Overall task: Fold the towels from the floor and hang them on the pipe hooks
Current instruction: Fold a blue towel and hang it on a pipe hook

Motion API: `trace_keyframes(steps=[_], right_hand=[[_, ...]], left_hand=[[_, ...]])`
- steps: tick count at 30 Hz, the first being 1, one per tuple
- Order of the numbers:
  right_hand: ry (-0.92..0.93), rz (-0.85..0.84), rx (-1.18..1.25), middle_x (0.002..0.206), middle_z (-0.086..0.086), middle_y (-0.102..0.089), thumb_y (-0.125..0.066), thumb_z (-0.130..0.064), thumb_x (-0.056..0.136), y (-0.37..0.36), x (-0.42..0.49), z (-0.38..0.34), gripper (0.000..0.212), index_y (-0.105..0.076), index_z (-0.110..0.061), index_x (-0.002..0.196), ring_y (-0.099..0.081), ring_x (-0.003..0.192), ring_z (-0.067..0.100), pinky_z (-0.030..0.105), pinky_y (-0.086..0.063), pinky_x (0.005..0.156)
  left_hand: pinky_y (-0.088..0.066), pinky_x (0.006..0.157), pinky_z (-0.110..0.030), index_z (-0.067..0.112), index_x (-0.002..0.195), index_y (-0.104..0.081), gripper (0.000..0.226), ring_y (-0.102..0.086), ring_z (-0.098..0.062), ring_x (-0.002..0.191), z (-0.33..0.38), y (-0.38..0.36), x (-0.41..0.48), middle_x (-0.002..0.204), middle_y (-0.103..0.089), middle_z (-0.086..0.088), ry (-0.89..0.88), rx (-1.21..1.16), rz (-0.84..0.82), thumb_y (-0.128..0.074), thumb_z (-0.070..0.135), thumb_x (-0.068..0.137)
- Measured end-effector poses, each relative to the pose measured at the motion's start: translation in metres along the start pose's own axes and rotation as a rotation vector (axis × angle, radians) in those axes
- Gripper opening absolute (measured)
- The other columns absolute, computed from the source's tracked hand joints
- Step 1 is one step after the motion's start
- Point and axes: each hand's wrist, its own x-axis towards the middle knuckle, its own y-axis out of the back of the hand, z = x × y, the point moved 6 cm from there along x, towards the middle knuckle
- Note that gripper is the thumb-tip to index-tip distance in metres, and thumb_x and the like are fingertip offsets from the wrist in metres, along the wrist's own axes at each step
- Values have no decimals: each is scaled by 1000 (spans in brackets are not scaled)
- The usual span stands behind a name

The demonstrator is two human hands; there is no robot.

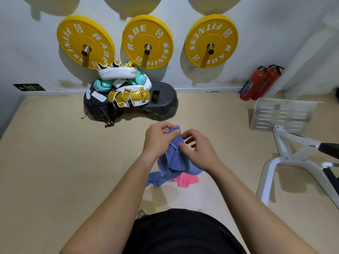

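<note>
As the blue towel hangs long axis down, on the near side of the step, the left hand pinches its top corner and the right hand grips the edge just beside, both equally near. One pink towel lies on the floor beneath; I cannot tell if the blue there is a second

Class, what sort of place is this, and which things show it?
Most likely a gym: yellow weight plates marked FITNESS hang on wall pegs, and boxing pads lie piled on a black step platform.
</note>
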Motion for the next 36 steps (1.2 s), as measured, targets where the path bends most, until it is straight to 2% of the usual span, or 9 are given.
trace_keyframes(steps=[2, 5, 10, 13, 18, 22, 25, 29, 36], right_hand=[[-6, -57, 94, 109, -15, -63, -74, -35, 80, -10, -5, -1, 33, -59, -29, 109, -62, 94, 3, 21, -52, 78], [-3, -24, 93, 100, -13, -67, -75, -25, 81, -11, 0, -1, 35, -59, -28, 111, -65, 85, 5, 23, -54, 75], [0, 72, 18, 75, -11, -67, -69, -26, 85, -6, 14, -7, 7, -66, -27, 91, -63, 66, 7, 30, -55, 65], [13, 82, -16, 69, -11, -64, -69, -34, 85, -6, 22, -11, 12, -62, -27, 78, -60, 64, 6, 31, -53, 64], [57, 61, -67, 71, -10, -66, -63, -32, 90, -7, 33, -15, 15, -60, -23, 78, -62, 68, 13, 37, -54, 69], [40, 47, -116, 69, -4, -62, -56, -26, 95, 4, 42, -12, 15, -51, -19, 83, -58, 68, 23, 40, -50, 69], [72, -72, -212, 64, -6, -58, -56, -29, 96, 5, 44, -11, 15, -51, -21, 84, -52, 63, 19, 36, -45, 64], [66, -237, -107, 61, -10, -54, -63, -33, 94, -2, 37, -8, 21, -57, -24, 75, -45, 57, 5, 24, -36, 57], [2, -293, -174, 65, -8, -49, -53, -29, 99, -6, 28, 18, 29, -49, -26, 71, -41, 61, 9, 28, -33, 59]], left_hand=[[-61, 77, -37, 21, 95, -73, 12, -72, -17, 86, -3, 3, 3, 89, -75, -1, 61, -73, 38, -78, 23, 84], [-61, 79, -35, 17, 102, -73, 16, -73, -21, 89, -8, 8, 6, 95, -76, -6, 134, -153, 27, -76, 19, 87], [-59, 74, -23, 15, 124, -66, 32, -73, -12, 86, -2, 15, 6, 98, -76, -1, 148, -197, -53, -68, 9, 92], [-60, 82, -26, 20, 131, -59, 46, -73, -13, 96, 1, 17, 4, 109, -74, -3, 81, -192, -142, -72, 6, 89], [-51, 78, -13, 13, 114, -72, 30, -66, 6, 84, 0, 28, 3, 97, -73, 5, -47, -13, -88, -70, 0, 87], [-41, 68, -2, 20, 100, -77, 20, -61, 4, 80, -8, 46, 5, 90, -71, 10, -102, 232, 48, -65, 6, 90], [-41, 71, -3, 21, 97, -76, 24, -60, 4, 84, -5, 56, 6, 92, -70, 11, -170, 274, 57, -60, 4, 92], [-42, 68, -5, 25, 97, -75, 20, -59, 5, 82, 4, 78, 19, 90, -69, 13, -167, 324, 59, -62, 10, 95], [-42, 77, -15, 30, 95, -76, 19, -58, -1, 89, 14, 122, 35, 91, -68, 18, -147, 386, 147, -62, 17, 95]])
